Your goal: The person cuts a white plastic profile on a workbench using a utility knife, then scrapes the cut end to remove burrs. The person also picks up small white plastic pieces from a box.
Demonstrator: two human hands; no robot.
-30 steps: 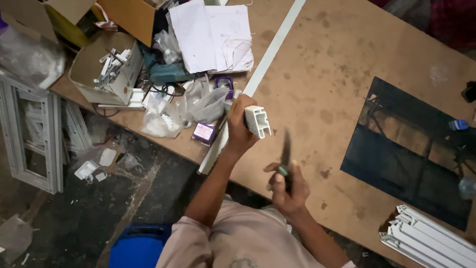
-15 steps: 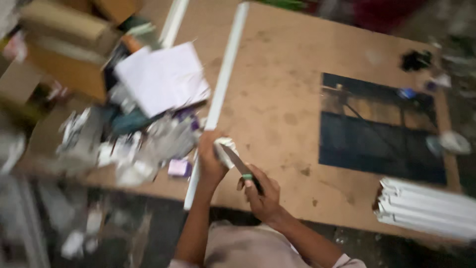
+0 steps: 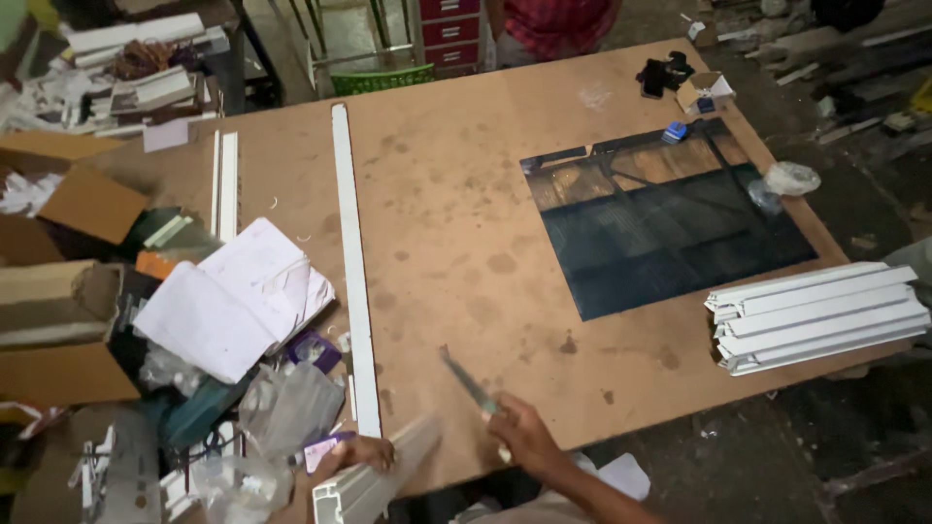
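gripping a short white profile piece (image 3: 374,482), the left hand (image 3: 357,453) sits at the near edge of the wooden table (image 3: 456,243), just left of the long white strip (image 3: 354,281); right of that strip, the right hand (image 3: 524,437) is closed on a thin blade-like tool (image 3: 469,381). earlier both hands met over the strip's end; now they are apart and the view is wider. motion blur softens the tool and piece. the piece is ribbed, partly cut off below.
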